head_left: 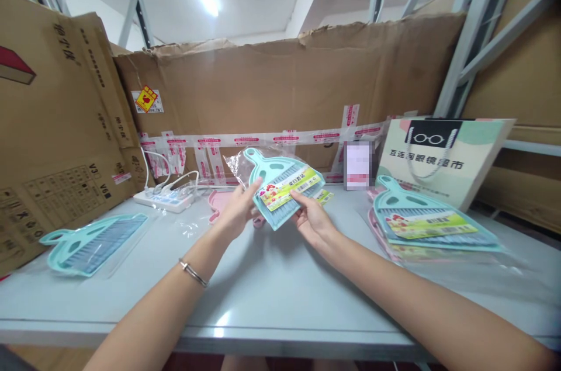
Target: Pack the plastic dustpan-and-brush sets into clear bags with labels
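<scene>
Above the middle of the table, a mint-green dustpan and brush set [275, 169] in a clear plastic bag is held tilted between both hands. A label card with green and yellow print lies across its front. My left hand [240, 208] grips its left edge, thumb on the front. Pinching the lower right side at the card is my right hand [313, 218]. A pink dustpan [219, 201] lies behind my left hand, partly hidden. On the right, a bagged green set with a card [421, 216] lies over pink ones. Another green dustpan set [99, 242] lies at the left, with no card visible.
A white power strip [164, 198] with plugged cables sits at the back left. Cardboard boxes [263, 90] wall the back and left side. A paper bag with glasses printed on it [442, 155] stands back right, beside a blurred upright card [358, 165]. Metal shelf posts rise behind.
</scene>
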A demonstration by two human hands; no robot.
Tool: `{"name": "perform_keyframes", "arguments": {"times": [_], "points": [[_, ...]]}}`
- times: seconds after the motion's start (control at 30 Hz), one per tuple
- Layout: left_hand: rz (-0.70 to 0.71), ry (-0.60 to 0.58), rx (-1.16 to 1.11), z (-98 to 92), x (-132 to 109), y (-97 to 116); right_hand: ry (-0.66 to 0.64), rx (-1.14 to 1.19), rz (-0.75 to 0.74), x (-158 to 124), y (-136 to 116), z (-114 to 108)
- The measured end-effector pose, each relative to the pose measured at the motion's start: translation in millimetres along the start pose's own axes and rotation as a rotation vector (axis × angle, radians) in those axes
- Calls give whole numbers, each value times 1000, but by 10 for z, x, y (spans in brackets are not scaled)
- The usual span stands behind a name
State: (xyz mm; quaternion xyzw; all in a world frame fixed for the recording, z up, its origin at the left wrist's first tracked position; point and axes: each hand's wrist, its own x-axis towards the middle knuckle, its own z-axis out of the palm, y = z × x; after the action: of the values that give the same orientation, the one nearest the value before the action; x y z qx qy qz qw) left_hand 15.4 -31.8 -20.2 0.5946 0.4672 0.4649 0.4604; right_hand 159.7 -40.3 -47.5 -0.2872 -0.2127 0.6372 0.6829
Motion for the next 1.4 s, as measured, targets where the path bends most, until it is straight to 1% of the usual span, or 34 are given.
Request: {"name": "perform_keyframes", "arguments": {"times": [0.03,0.07,0.13,0.2,0.27,0.3,0.33,0.37,0.47,0.5,0.53,0.6,0.63,0.67,0.77,0.83,0.87,0.93,1.0,1.03,1.07,1.1,1.17,1.2,1.23,1.3,1.4], "points": [[-21,-68,-100,22,3,-30,-16,-22,14,5,14,-8],[-27,-88,-167,35,7,-58,-26,-47,27,14,25,-19],[-26,-87,-199,23,21,-99,-12,-97,35,50,28,-52],[-49,-80,-211,-29,39,-108,57,-157,8,111,-5,-102],[-73,-101,-205,-95,53,-90,160,-233,-35,191,-75,-162],[-89,-118,-196,-125,58,-75,186,-266,-46,234,-118,-191],[-108,-135,-188,-149,61,-60,173,-289,-35,275,-164,-219],[-130,-149,-180,-168,64,-47,122,-299,1,312,-207,-243],[-206,-138,-168,-193,79,-31,-106,-305,175,399,-283,-296],[-233,-117,-166,-195,85,-33,-132,-313,205,420,-284,-308],[-259,-90,-167,-196,90,-35,-124,-323,212,438,-274,-319],[-282,-70,-178,-201,93,-36,-61,-328,188,465,-234,-337],[-270,-95,-186,-207,91,-35,-34,-321,174,474,-214,-344],[-242,-145,-198,-218,87,-32,-15,-314,165,478,-198,-348],[-139,-345,-243,-279,86,-29,10,-303,148,453,-204,-337],[-122,-391,-253,-335,106,-41,-2,-291,150,409,-251,-312],[-128,-384,-251,-361,122,-52,-33,-279,161,382,-283,-297],[-155,-337,-252,-400,160,-81,-160,-254,195,330,-347,-268],[-168,-262,-275,-407,195,-116,-294,-246,212,292,-389,-246],[-171,-217,-286,-398,209,-132,-321,-252,202,282,-395,-237],[-174,-163,-285,-381,219,-147,-310,-259,184,277,-389,-229],[-177,-102,-268,-360,226,-159,-271,-262,165,275,-373,-220],[-176,21,-199,-318,232,-166,-152,-253,133,277,-324,-202],[-159,53,-164,-304,231,-160,-92,-247,124,278,-299,-191],[-126,55,-141,-298,228,-148,-40,-243,116,276,-280,-180],[-48,1,-153,-310,219,-111,34,-245,101,265,-267,-160],[15,-9,-190,-359,189,-65,73,-257,91,234,-300,-135]]}}
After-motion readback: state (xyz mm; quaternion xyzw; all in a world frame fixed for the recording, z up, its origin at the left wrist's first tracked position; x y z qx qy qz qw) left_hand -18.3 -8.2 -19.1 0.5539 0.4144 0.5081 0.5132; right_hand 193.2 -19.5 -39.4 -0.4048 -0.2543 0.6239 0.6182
